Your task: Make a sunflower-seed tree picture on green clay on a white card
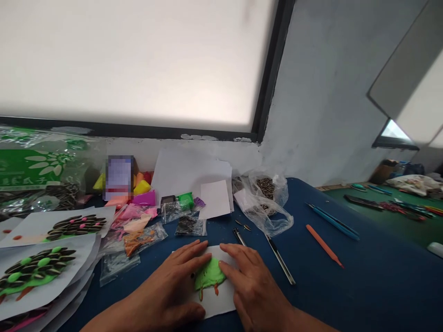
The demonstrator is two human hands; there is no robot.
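Observation:
A small white card [223, 302] lies on the blue tabletop between my hands. On it sits a flattened patch of bright green modelling clay [209, 275], with two short brownish-orange strips [216, 289] at its lower edge. My left hand [178, 283] rests over the card's left side, its fingers stretched out and the fingertips at the clay's upper left edge. From the right, my right hand [254, 281] lies across the card with fingers extended, touching the clay's right edge. Neither hand grips anything. The fingers cover parts of the card and the clay's rim.
Finished-looking cards with sunflower seeds on clay [38, 267] are stacked at left. Behind are small clay bags [140, 237], white paper [190, 177] and a plastic bag of seeds [266, 186]. A silver-and-black pen [280, 260], an orange marker [324, 246] and blue tweezers-like tool [334, 221] lie right.

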